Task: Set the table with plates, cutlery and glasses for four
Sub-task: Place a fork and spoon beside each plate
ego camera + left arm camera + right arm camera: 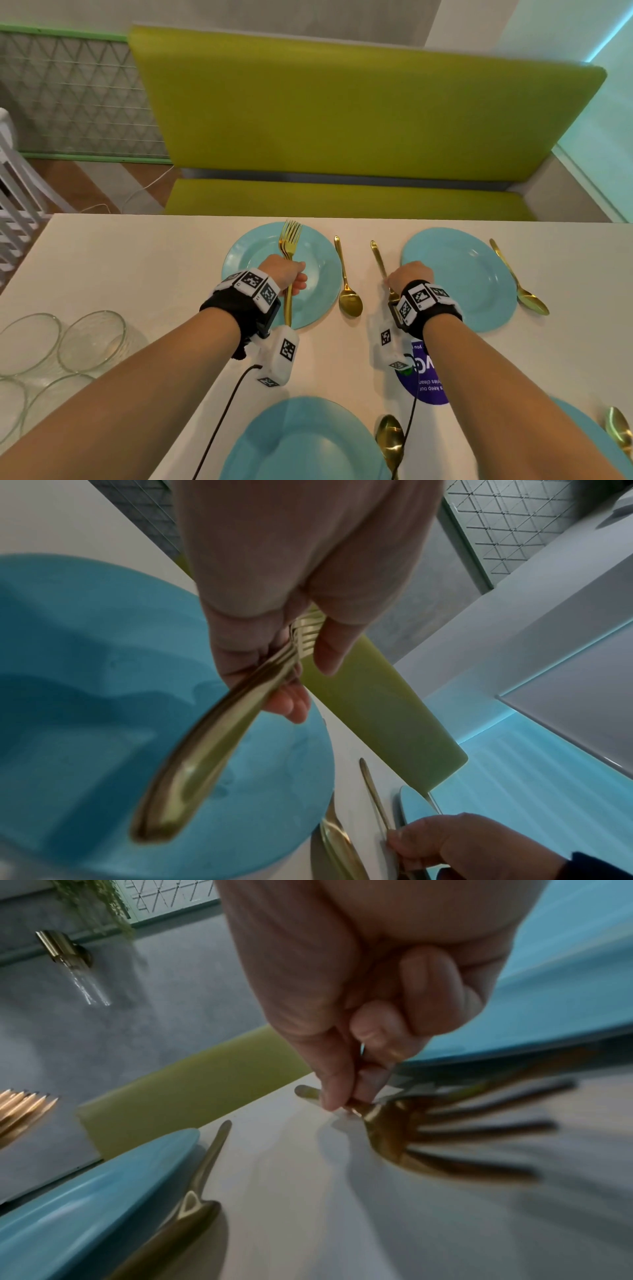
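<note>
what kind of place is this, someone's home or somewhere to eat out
Probably a cafe or restaurant, not a home. A long green padded booth bench runs along the white table, and a round purple printed sticker about keeping things clean is stuck on the tabletop.

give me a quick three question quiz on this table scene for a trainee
1. True or false: the left hand holds a bunch of forks over a blue plate.
2. What does the right hand pinch against the table? A) spoon B) single fork C) glass
3. Fill in: the glasses stand at the table's ____ side.

Key: 1 true; 2 B; 3 left
</note>
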